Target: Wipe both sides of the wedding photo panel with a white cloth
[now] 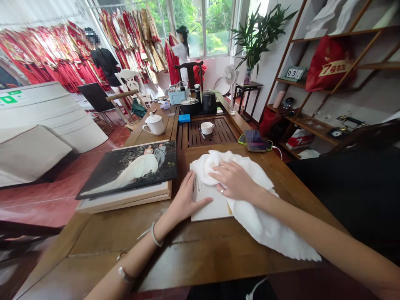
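A flat white board point(204, 208) with small dark print along its left side lies on the wooden table, half covered by a fluffy white cloth point(265, 221). My left hand point(189, 198) rests at the board's left edge, thumb stretched over its face and fingers extended along the side. On top of the board, my right hand point(236, 177), a ring on one finger, grips a bunched part of the cloth and presses it down. The loose end of the cloth trails toward the table's front right. The cloth hides the board's upper and right parts.
To the left, a framed wedding photo point(134, 166) lies on stacked pale frames point(125, 200). Beyond are a lidded white cup point(154, 124), a slatted tea tray point(215, 139) with a small white cup point(206, 128), and a phone point(255, 141) on a cable. Two people stand near hanging red garments.
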Available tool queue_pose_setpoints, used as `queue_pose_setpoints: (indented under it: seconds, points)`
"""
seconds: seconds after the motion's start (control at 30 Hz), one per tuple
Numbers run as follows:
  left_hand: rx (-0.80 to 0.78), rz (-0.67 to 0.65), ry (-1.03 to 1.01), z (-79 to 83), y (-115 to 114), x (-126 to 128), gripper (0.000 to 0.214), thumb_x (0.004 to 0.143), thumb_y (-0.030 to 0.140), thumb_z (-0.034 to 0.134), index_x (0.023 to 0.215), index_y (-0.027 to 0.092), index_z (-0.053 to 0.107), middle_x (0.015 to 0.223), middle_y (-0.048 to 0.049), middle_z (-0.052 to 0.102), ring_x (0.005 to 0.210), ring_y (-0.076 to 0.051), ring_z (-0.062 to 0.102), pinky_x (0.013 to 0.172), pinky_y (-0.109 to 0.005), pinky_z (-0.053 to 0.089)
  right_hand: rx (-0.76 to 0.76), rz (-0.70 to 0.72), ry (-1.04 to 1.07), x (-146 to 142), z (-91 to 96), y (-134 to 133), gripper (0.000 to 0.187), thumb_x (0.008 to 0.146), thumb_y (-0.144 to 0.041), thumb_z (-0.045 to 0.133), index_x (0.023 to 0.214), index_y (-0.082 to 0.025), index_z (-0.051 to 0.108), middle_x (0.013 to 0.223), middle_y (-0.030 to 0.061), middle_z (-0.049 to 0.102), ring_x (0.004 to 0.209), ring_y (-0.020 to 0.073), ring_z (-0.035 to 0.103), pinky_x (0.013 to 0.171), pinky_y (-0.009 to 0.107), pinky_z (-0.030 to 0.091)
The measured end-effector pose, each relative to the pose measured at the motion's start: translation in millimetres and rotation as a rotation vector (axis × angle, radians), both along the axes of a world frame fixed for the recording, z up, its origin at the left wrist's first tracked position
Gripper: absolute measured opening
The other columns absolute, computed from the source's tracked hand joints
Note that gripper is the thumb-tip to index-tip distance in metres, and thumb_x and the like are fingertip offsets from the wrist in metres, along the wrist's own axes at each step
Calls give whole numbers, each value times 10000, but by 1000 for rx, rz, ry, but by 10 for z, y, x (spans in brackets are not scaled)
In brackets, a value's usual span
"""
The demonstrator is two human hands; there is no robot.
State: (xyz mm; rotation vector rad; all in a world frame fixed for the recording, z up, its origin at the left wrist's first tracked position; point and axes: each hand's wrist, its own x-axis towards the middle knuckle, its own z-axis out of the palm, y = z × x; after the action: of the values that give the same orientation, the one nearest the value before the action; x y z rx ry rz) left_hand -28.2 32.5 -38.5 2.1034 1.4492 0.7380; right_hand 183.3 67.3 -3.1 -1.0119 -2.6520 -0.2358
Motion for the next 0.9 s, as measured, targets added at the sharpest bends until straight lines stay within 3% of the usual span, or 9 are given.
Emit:
queue_pose_setpoints:
  seconds: [0.13, 0.3, 0.5, 0.6, 0.7, 0.9]
  points:
    - [105, -40, -73, 29, 32, 2, 909, 698, 468, 720, 1432, 163, 280, 1489, -185, 346, 1409, -353, 270, 1153, -521, 230, -54, 139, -49, -246, 47, -58, 284, 778, -185, 557, 1049, -162, 638, 1062, 108, 643, 965, 267, 510, 797, 397, 353]
    - [93, -31, -59, 1, 24, -17, 1189, 603, 520, 777, 1486, 154, 70, 1530, -233, 221, 1430, -391, 186, 1145, -559, 208, -68, 276, -28, -108, 29, -170, 251, 779, -187, 561, 1014, -188, 649, 1079, 78, 651, 979, 251, 506, 774, 375, 348]
    - [0, -61, -20, -27, -34, -10, 1208, 605, 589, 755, 1497, 184, 48, 1571, -217, 107, 1452, -386, 83, 1157, -578, 152, -57, 25, -2, 24, 76, 15, 224, 780, -145, 553, 975, -166, 662, 1055, 99, 661, 970, 258, 535, 818, 388, 355]
    - [-45, -66, -65, -9, -38, -20, 1059, 705, 520, 703, 1496, 187, 82, 1580, -187, 109, 1459, -360, 65, 1172, -558, 121, -53, 17, -18, -126, 72, 89, 220, 799, -169, 546, 987, -162, 660, 1060, 106, 653, 977, 264, 531, 846, 403, 349]
    - [-67, -44, -171, 9, -25, -46, 753, 851, 329, 515, 1488, 193, 136, 1580, -139, 163, 1460, -307, 123, 1183, -514, 116, -54, 65, -24, -252, 58, 40, 220, 804, -187, 545, 994, -168, 654, 1062, 105, 646, 978, 264, 522, 836, 405, 347]
    - [1, -33, -231, 39, -14, -67, 510, 813, 138, 364, 1322, 174, 378, 1417, -116, 440, 1357, -250, 361, 1159, -480, 224, -57, 245, -44, -120, 78, -355, 229, 761, -197, 560, 974, -177, 642, 1078, 103, 639, 942, 262, 510, 741, 383, 365]
